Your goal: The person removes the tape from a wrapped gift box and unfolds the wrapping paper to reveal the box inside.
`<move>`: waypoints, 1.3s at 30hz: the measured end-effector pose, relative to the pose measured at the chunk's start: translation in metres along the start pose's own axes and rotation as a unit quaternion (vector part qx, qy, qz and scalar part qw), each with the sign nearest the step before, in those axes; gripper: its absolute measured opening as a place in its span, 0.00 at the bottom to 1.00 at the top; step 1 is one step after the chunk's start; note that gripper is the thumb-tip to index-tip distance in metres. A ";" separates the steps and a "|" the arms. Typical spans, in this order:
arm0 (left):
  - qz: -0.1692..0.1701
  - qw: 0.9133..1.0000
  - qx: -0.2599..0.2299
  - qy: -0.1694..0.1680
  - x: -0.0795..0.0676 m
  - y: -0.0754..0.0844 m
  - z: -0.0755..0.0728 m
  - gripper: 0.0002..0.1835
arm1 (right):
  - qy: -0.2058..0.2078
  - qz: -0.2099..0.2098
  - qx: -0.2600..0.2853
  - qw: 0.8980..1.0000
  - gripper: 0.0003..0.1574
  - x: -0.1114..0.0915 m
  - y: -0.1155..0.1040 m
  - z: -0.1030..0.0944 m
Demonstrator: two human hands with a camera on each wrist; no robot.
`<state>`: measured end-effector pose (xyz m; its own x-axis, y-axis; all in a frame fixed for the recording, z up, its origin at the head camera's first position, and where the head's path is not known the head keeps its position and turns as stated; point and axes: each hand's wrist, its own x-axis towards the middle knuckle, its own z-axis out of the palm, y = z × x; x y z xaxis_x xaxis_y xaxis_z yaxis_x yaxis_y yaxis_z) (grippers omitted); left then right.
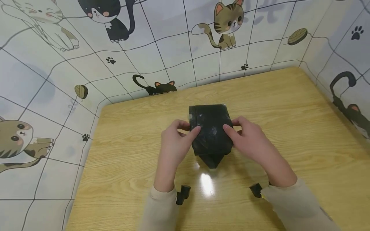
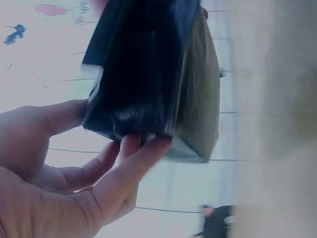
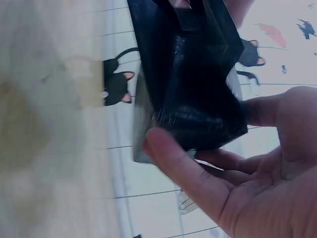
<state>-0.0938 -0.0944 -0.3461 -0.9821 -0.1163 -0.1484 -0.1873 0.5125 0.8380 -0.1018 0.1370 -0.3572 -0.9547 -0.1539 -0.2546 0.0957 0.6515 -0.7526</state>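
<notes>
A glossy black box-shaped object is held between both hands over the middle of the table, with a pointed flap sticking out at its near end. The left hand pinches its left side, thumb on the face turned up and fingers against the side. On the opposite side the right hand grips it in the same way. In the left wrist view the black box shows creased, shiny walls and a sharp corner edge. The right wrist view shows the black box with a folded-in side. What it contains cannot be seen.
A wood-grain table spreads under the hands. Light wall covering with cartoon cats and grid lines rises behind it and at both sides. Small black pieces sit at both sleeve cuffs.
</notes>
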 end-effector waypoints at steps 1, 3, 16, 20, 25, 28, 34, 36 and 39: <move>-0.007 1.000 0.000 -0.011 0.000 -0.007 0.003 0.22 | -0.004 -0.002 -0.013 1.000 0.45 0.002 0.002 0.002; -0.018 0.999 -0.003 -0.036 0.001 -0.020 0.011 0.23 | -0.008 -0.006 -0.038 0.999 0.43 0.005 0.006 0.006; -0.002 0.997 -0.012 -0.076 0.004 -0.054 0.036 0.12 | -0.019 -0.012 -0.104 0.994 0.39 0.016 0.022 0.026; -0.004 0.997 -0.013 -0.072 0.003 -0.058 0.036 0.11 | -0.007 -0.029 -0.132 0.991 0.47 0.013 0.016 0.034; -0.008 0.997 -0.033 -0.071 0.007 -0.062 0.038 0.12 | 0.003 -0.046 -0.156 0.987 0.58 0.011 0.004 0.049; -0.006 0.997 -0.053 -0.064 0.012 -0.062 0.040 0.12 | 0.011 -0.044 -0.169 0.985 0.60 0.014 0.000 0.055; -0.001 0.997 -0.069 -0.046 0.020 -0.056 0.043 0.12 | 0.033 -0.029 -0.190 0.981 0.59 0.022 0.000 0.053; -0.002 0.996 -0.082 -0.042 0.021 -0.054 0.042 0.12 | 0.036 -0.022 -0.193 0.980 0.59 0.024 0.001 0.048; 0.002 0.994 -0.105 -0.038 0.019 -0.048 0.039 0.13 | 0.040 -0.009 -0.182 0.982 0.58 0.027 0.003 0.037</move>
<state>-0.1043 -0.0878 -0.4097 -0.9832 -0.0454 -0.1770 -0.1821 0.3230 0.9287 -0.1171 0.1075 -0.3884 -0.9757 -0.1186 -0.1844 -0.0144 0.8738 -0.4861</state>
